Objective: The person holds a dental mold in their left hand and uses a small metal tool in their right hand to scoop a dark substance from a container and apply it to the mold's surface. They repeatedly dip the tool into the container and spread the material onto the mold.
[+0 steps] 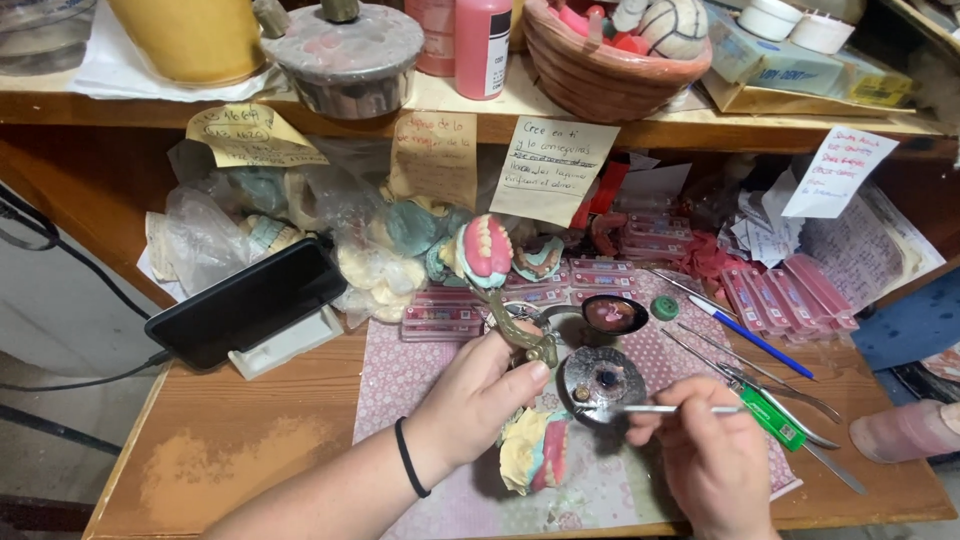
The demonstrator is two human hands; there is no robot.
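My left hand (478, 396) grips a brass-coloured dental articulator (520, 330) that carries a pink denture with white teeth (486, 248) at its raised end. My right hand (712, 460) holds a thin metal instrument (655, 408) level, its tip over a round metal dish (603, 380) with dark spots. A second dish of dark wax (613, 313) stands just behind. Below my left hand lies a yellow plaster model with pink wax and teeth (535, 452), on a patterned mat (415, 370).
A black phone (245, 302) leans on a white stand at the left. Metal tools, a blue pen (752, 338) and a green lighter (772, 418) lie right of the dishes. Pink tooth cards (790, 292), bagged plaster casts (370, 260) and paper notes crowd the back under a shelf.
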